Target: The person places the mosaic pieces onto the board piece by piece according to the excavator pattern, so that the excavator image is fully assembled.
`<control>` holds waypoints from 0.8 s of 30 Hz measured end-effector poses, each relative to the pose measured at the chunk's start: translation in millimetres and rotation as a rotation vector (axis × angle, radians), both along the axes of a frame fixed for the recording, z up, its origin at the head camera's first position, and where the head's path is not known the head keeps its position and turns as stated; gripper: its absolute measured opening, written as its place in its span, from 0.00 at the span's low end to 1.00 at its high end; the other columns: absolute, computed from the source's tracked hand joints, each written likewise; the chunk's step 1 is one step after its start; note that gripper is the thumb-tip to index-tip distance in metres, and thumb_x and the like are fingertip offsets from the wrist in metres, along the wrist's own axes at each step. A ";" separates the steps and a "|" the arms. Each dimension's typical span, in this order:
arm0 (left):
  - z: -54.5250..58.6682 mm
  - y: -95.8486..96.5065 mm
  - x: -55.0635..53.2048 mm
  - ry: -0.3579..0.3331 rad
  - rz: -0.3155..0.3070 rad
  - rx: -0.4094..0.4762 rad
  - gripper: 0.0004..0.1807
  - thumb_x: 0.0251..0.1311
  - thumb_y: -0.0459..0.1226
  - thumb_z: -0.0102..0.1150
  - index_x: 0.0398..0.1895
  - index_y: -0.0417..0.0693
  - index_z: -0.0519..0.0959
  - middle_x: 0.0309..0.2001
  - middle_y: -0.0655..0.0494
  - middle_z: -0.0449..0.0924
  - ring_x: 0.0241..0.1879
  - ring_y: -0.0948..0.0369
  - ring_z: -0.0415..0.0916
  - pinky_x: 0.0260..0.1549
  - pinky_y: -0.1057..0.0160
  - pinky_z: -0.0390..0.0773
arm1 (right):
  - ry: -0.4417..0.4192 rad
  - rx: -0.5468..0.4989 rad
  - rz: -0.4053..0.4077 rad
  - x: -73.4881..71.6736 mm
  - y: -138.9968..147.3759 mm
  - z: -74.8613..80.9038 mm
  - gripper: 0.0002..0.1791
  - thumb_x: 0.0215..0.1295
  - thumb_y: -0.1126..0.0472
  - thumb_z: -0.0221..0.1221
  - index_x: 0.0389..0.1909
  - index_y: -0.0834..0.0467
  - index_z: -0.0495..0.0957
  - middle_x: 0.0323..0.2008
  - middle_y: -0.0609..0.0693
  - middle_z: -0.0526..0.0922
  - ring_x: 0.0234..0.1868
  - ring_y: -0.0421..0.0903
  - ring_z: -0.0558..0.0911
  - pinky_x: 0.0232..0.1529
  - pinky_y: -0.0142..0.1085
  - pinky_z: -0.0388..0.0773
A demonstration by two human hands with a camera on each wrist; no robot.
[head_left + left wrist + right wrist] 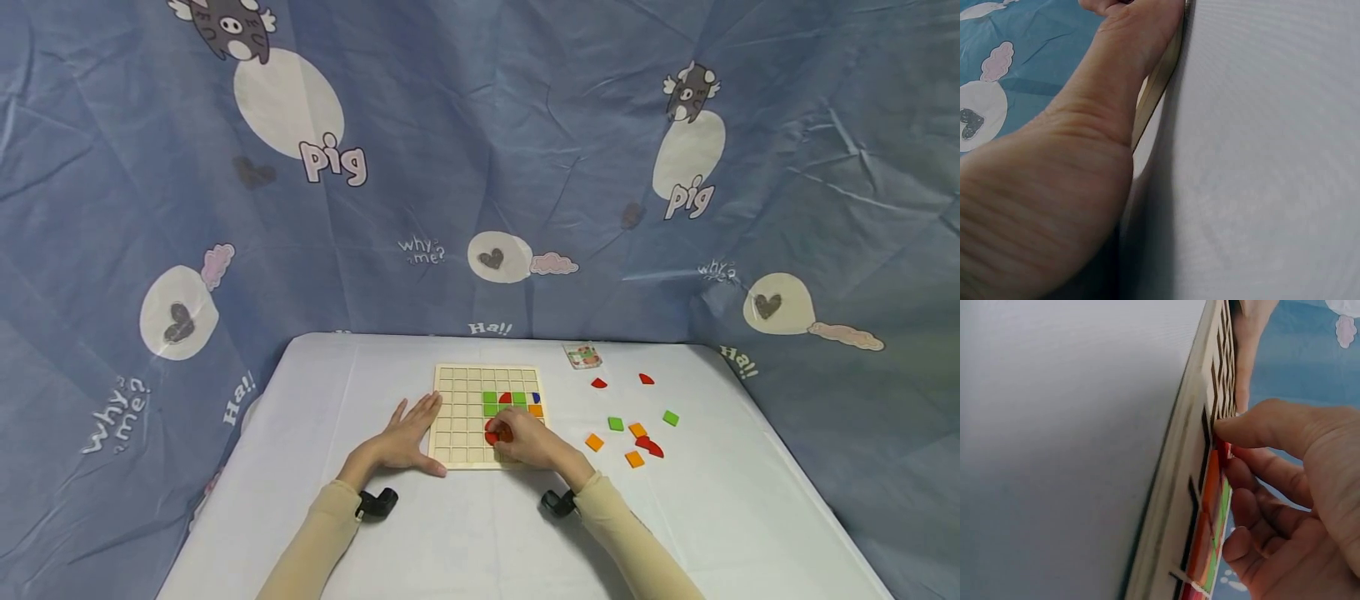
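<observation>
A pale wooden grid board (453, 425) lies on the table, with green, red, orange and blue tiles set in its right part. My left hand (405, 437) rests with straight fingers along the board's left edge, thumb near the lower left corner. Over the lower right of the board, my right hand (529, 442) pinches a red piece (1222, 450) between thumb and finger, down at the grid cells. In the right wrist view, orange tiles (1210, 481) and green tiles (1221, 515) sit beside those fingertips. The right hand hides part of the filled cells.
Right of the board lie loose pieces: green squares (615, 423), orange squares (594, 442) and red quarter-round pieces (647, 379). A small picture card (582, 356) lies behind them on the white table (360, 550). A blue printed cloth (420, 167) hangs around the table.
</observation>
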State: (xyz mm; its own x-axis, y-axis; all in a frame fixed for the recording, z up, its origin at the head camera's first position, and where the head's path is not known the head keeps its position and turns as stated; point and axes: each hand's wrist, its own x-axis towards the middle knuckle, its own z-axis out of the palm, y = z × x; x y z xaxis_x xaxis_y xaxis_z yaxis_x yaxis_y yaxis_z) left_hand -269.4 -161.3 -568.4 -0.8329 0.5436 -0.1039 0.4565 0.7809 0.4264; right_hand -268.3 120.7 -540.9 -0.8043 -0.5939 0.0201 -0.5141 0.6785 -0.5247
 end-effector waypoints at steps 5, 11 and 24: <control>2.0 -0.2 1.7 0.005 0.001 0.008 0.75 0.35 0.73 0.64 0.76 0.40 0.37 0.78 0.46 0.33 0.78 0.50 0.31 0.72 0.40 0.26 | -0.006 -0.006 -0.004 -0.8 0.3 -0.2 0.13 0.61 0.62 0.63 0.47 0.55 0.79 0.44 0.46 0.80 0.43 0.39 0.75 0.45 0.33 0.78; 2.3 0.9 2.5 0.003 -0.008 0.011 0.75 0.36 0.73 0.64 0.76 0.38 0.37 0.78 0.45 0.33 0.78 0.49 0.31 0.72 0.39 0.27 | 0.004 0.007 0.008 -0.7 0.4 1.2 0.11 0.63 0.61 0.63 0.46 0.55 0.79 0.43 0.45 0.79 0.44 0.39 0.75 0.46 0.34 0.77; 1.8 -0.1 -0.1 0.013 -0.014 -0.003 0.75 0.37 0.72 0.64 0.76 0.38 0.36 0.78 0.44 0.33 0.78 0.48 0.32 0.72 0.39 0.27 | 0.010 -0.005 -0.036 0.6 -5.8 0.9 0.09 0.61 0.61 0.64 0.41 0.55 0.80 0.38 0.43 0.78 0.37 0.38 0.74 0.38 0.28 0.76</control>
State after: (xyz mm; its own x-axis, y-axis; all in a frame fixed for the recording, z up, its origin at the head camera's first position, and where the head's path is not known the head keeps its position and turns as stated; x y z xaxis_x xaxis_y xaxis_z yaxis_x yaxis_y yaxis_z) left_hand -269.5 -161.4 -566.6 -0.8267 0.5545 -0.0952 0.4723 0.7759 0.4183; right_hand -267.7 114.9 -540.0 -0.8251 -0.5642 0.0315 -0.4946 0.6942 -0.5229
